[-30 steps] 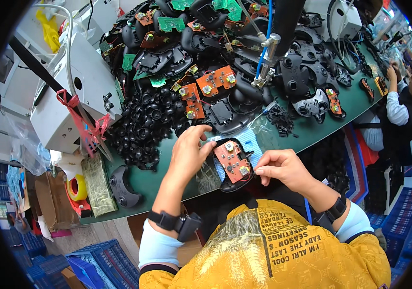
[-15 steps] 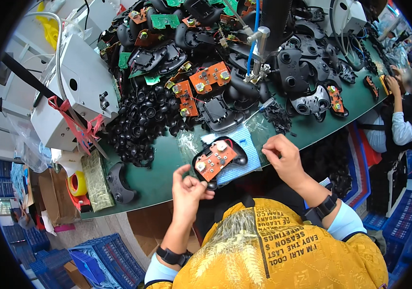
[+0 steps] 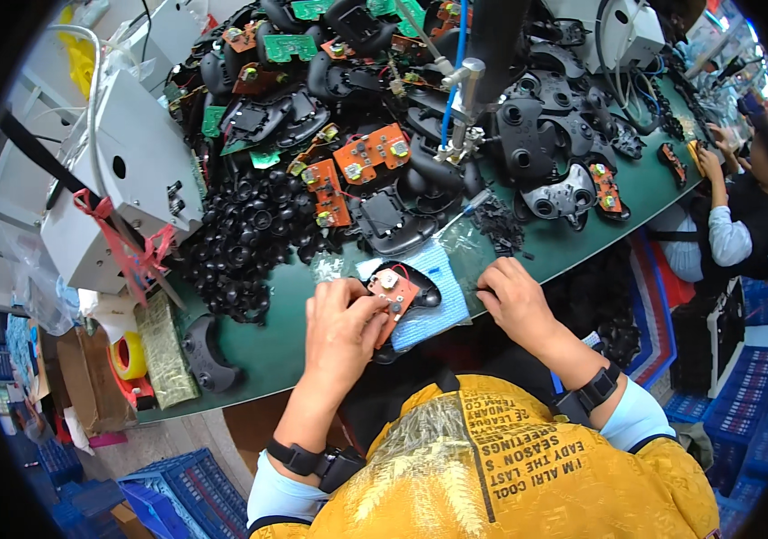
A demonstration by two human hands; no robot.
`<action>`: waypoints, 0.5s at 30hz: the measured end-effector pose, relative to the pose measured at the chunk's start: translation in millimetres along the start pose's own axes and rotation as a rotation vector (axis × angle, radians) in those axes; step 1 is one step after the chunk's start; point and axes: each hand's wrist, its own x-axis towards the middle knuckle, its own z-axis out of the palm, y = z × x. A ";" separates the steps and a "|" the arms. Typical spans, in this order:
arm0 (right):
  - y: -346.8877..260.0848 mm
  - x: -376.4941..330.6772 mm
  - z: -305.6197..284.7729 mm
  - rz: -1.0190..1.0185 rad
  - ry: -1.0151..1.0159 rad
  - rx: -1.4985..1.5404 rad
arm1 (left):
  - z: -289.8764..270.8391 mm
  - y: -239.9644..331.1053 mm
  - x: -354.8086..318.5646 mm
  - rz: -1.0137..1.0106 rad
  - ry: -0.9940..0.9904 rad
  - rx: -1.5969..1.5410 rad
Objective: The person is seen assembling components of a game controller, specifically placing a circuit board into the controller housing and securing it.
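Note:
My left hand [image 3: 341, 331] grips a black game-controller shell with an orange circuit board [image 3: 395, 292] in it, held over a light blue cloth pad [image 3: 433, 301] near the front edge of the green table [image 3: 267, 355]. My right hand [image 3: 511, 301] rests at the pad's right edge, fingers curled toward a clear plastic bag [image 3: 465, 242]; whether it pinches something small I cannot tell. Both wrists wear black straps.
A heap of black thumbstick caps [image 3: 249, 238] lies left of the pad. Behind it are piled black shells and orange and green boards [image 3: 370, 153]. A hanging screwdriver [image 3: 462, 108] hangs above centre. A grey box [image 3: 123, 189] stands left. Another person [image 3: 743, 216] works at the right.
My left hand has come up from the table edge and closed more fully on the controller, tilting it upright. My right hand slid down to the pad's right edge.

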 end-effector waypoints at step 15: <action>0.8 7.2 -2.3 -0.042 -0.080 -0.084 | 28.9 6.0 -6.4 0.021 0.196 0.023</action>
